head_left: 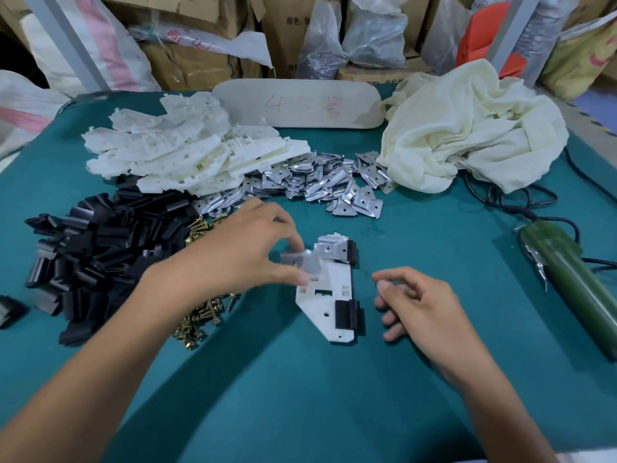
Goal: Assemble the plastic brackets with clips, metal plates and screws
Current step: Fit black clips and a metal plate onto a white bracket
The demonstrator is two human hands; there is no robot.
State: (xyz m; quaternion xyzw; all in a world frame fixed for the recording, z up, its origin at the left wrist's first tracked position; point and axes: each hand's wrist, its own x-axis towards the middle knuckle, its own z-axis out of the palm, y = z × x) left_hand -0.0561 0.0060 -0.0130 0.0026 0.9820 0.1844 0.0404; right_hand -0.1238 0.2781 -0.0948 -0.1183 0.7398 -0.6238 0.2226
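Head view: left hand [247,250] pinches a blurred, probably metal plate [299,259] on the white bracket [329,297]; right hand [417,307] relaxed, empty.

Bright, even light from above on my feed, w/ only faint, soft shadows under the left hand [240,259] on the teal table [300,396]. Small glints on the metal plates pile [317,182]; the pinched plate [297,260] in that hand is motion-blurred. Wide-angle lens bows the edges, & the bkgd goes soft.
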